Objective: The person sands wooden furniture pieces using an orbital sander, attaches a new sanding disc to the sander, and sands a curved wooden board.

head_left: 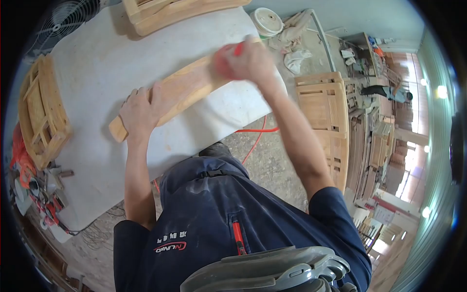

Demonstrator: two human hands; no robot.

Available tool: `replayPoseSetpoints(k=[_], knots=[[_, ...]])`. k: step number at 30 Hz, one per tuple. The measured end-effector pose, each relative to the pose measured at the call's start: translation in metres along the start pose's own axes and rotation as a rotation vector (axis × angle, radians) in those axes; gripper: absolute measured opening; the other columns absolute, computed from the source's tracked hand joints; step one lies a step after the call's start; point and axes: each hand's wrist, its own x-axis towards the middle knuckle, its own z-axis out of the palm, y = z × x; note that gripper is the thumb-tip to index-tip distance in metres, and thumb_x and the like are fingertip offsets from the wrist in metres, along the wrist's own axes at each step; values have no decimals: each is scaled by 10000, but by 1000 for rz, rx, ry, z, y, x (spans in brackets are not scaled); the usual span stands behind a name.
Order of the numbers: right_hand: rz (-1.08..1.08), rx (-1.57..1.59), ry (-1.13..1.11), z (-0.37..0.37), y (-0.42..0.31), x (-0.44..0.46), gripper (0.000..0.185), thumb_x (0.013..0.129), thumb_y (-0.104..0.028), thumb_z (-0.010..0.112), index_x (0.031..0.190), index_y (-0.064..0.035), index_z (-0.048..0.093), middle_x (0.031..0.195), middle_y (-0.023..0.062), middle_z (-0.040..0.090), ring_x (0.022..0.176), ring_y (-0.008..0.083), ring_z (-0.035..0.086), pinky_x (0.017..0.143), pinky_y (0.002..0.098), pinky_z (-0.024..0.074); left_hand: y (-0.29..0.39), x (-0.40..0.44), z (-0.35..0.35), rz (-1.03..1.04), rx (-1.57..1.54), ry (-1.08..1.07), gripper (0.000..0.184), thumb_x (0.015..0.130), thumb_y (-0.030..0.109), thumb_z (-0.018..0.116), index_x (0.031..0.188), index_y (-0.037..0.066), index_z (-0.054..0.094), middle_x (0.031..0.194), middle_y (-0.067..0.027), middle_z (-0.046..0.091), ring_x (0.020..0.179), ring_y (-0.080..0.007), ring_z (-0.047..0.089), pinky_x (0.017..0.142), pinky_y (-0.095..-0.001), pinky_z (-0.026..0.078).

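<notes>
A long, slightly curved piece of pale wood [187, 87] lies slantwise across the white-covered worktable [97, 63]. My left hand [141, 108] presses down on its near left part, the fingers reaching over the far edge and the thumb lying along the top. Near the other end, my right hand [250, 61] is closed around a red sanding pad [224, 62] that sits against the wood's upper face. Motion blurs this hand and the pad, so the pad's exact shape is unclear.
Wooden frames stand at the table's far edge [165, 17], left edge [44, 112] and on the right [321, 104]. A white bucket [266, 22] sits beyond the far right corner. Tools [48, 199] crowd the left corner. A red hose [258, 130] runs below. Another person [389, 92] stands far off.
</notes>
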Motion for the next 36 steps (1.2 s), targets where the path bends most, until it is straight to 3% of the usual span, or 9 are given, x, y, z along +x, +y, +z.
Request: replayPoseSetpoints(k=[3,4,8,17,21,23,25,28,36], knots=[[-92,124,-218,-14,-77,-43,437,898,-343,679,1090,48,646,897,288,742,872,450,765,839,497,633,-10,2,5,-5,-68,-24,622,1104,559,465,973,31,766,1003,-219,764,941,-443,723,863,-541,547],[-300,155,8,21,-79,-51,463,906,-398,703,1013,49,644,864,307,722,703,495,715,671,531,630,-13,3,7,-11,-55,-27,610,1114,539,451,978,34,767,1015,-225,766,950,-452,719,863,-549,542],[-250,129,56,12,-76,-30,453,908,-410,696,984,34,648,769,286,705,769,476,757,657,529,626,-15,2,3,-16,-83,-58,598,1128,507,430,962,34,755,1003,-228,760,950,-464,709,867,-575,531],[73,-93,-111,-21,48,65,532,926,-455,668,1117,42,691,1042,311,777,974,425,788,868,511,638,5,3,-2,66,74,41,495,1108,447,501,915,46,717,981,-179,756,925,-418,721,838,-528,558],[-136,5,-267,-23,-19,43,402,895,-298,639,1124,23,719,1107,287,777,1076,410,770,943,483,619,-14,7,33,134,117,73,488,1104,451,504,920,56,724,985,-159,753,933,-400,717,846,-524,557],[-196,13,-306,-5,-37,49,503,910,-440,660,1143,4,686,1068,247,783,1028,434,768,948,513,609,-9,11,31,231,99,85,496,1106,458,502,924,55,726,985,-158,752,937,-401,713,850,-526,550],[-406,69,-309,1,-38,57,473,916,-411,647,1129,9,692,1068,254,780,1041,434,764,949,506,610,5,8,6,-40,34,-74,517,1113,476,492,938,54,734,982,-160,748,961,-403,707,865,-524,533],[-240,25,-369,-24,-11,73,455,915,-406,658,1073,19,700,1045,254,781,1016,434,767,955,492,610,10,9,0,-75,10,-87,536,1116,496,486,957,53,743,987,-164,747,973,-411,701,884,-516,520],[-106,175,-181,-16,16,0,499,888,-394,714,1114,47,655,988,329,727,810,450,772,701,510,645,38,24,8,-71,72,-197,655,1138,518,345,1026,30,767,1091,-237,760,1059,-474,691,961,-558,501]])
